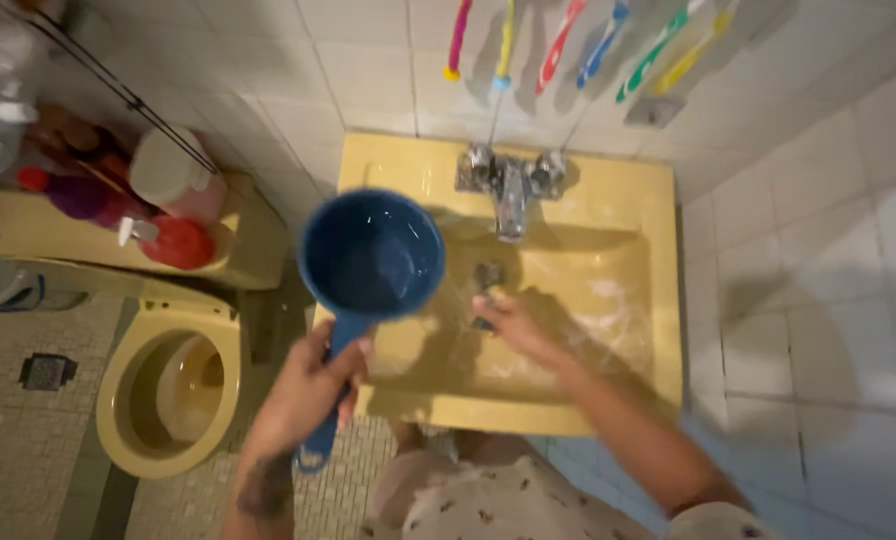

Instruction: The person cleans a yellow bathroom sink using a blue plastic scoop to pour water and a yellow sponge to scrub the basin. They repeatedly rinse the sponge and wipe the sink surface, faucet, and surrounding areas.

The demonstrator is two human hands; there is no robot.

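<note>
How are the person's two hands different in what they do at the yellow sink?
The left hand grips the handle of a blue scoop, held up beside the sink; the right hand holds no scoop. The left hand is outside the basin; the right hand reaches inside it, below the tap. Both are bare.

The yellow sink is fixed to the tiled wall, with a chrome tap on its back ledge at 12 o'clock. At 9 o'clock, the yellow toilet tank carries a red bottle, a white-lidded jar and a purple bottle.
</note>
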